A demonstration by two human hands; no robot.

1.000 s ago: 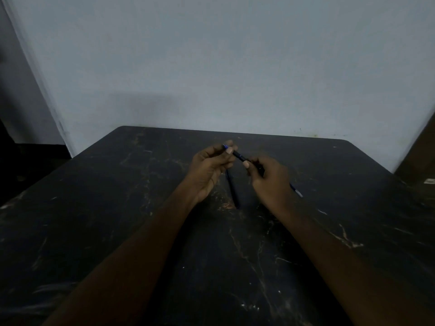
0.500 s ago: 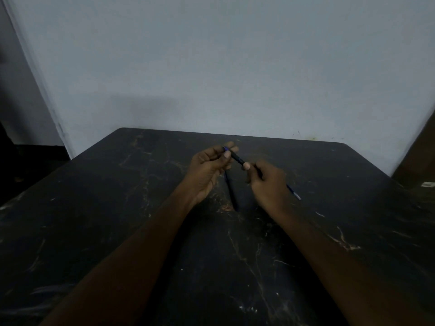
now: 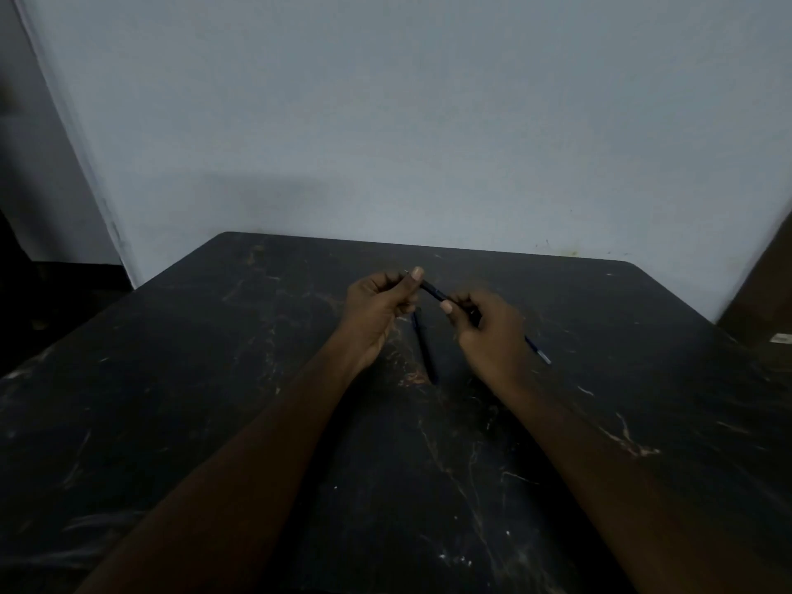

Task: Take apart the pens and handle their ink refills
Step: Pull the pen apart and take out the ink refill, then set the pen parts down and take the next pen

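Head view: both hands (image 3: 377, 312) (image 3: 493, 332) pinch one pen (image 3: 433, 291), apparently well inside table (image 3: 214, 379) edges.

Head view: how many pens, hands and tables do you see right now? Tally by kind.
Pens: 2 (held pen between both hands, lying pen on the table)
Hands: 2 (left hand, right hand, both pinching it)
Tables: 1
Total: 5
The thin blue end beyond the right hand is counted with the held pen; whether it is a separate refill is unclear.

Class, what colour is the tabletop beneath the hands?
The table is black, with pale scratches; head view.
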